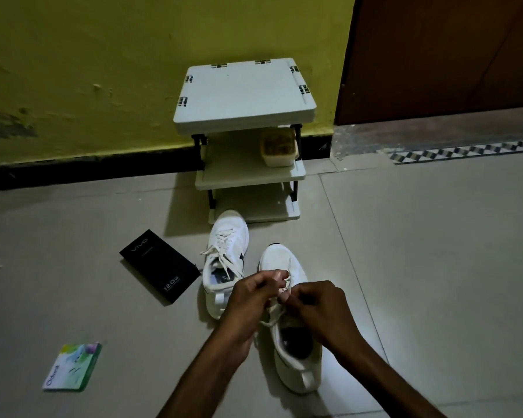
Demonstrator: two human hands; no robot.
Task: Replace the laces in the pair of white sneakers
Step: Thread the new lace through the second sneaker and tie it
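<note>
The near sneaker [299, 372] lay on the tiled floor [435, 267] low in the middle of the view, with its toe pointing toward the wall and its heel nearest the person. Both hands met over its tongue. The left hand [252, 294] and the right hand [319, 306] had their fingers curled in tight, and each pinched a pale lace [274, 315] between thumb and fingertips, knuckles almost touching. A stretch of that lace trailed out below the hands across the shoe's left edge. The fingers hid which eyelet it ran through.

Just left and a little farther off sat the far sneaker [228, 233], parallel to the first with a narrow strip of floor between them. It was laced, and its loose ends [224, 260] flopped over the opening. A black box [160, 265] lay just beside that shoe's left edge, one corner close to it; whether they touched could not be told. A green-and-white packet [73, 366] lay well apart, low on the left.

Beyond the far sneaker's toe, a white shelf rack [245, 95] stood against the yellow wall [103, 70], its bottom shelf edge near the toe. A lidded container [280, 147] sat at the right end of the middle shelf. Bare tile ran from the near sneaker's right side to the frame's edge. A brown door [450, 55] stood at upper right, with a checked strip [465, 150] running below it.
</note>
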